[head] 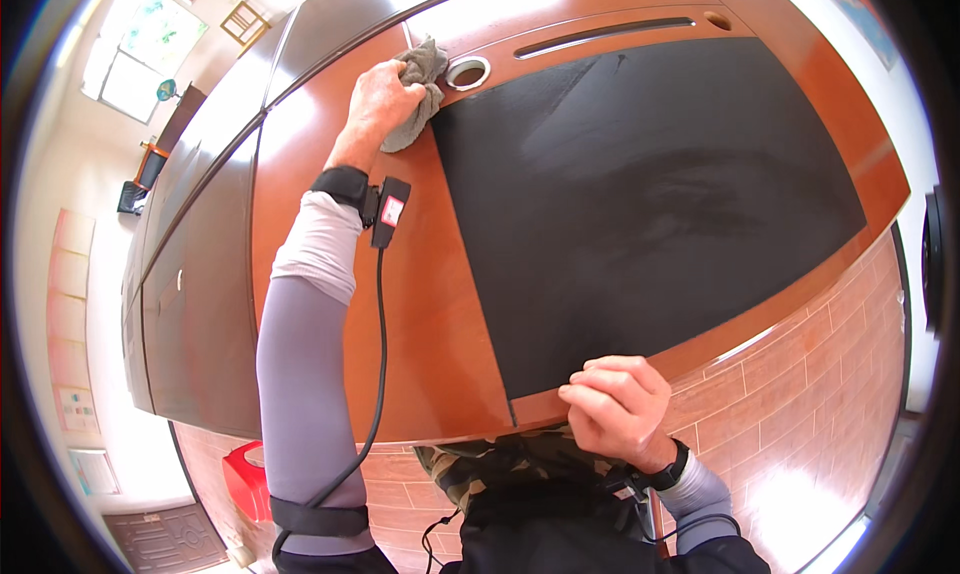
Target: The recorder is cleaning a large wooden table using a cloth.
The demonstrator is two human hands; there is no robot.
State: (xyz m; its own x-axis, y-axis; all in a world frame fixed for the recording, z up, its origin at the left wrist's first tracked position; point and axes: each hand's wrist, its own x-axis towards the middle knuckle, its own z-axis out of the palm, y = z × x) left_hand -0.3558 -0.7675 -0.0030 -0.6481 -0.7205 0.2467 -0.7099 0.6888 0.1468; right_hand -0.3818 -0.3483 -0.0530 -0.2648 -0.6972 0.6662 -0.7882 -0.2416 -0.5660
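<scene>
Stretched far over a reddish-brown wooden desk (405,274), my left hand (382,101) grips a crumpled grey cloth (412,128). The cloth rests on the desktop just left of a round grommet ring (468,74). A large black desk panel (645,199) is set into the wood, with faint streaks on its surface. Near the panel's front edge, my right hand (619,409) hovers with its fingers curled; no object shows in it. Both wrists wear black straps with small devices and cables.
A long dark slot (604,37) and a small oval hole (718,20) lie along the desk's far side. Darker desks (202,296) adjoin on the left. A red plastic container (247,480) stands on the tiled floor (780,379). A wooden chair (244,23) is at the far upper left.
</scene>
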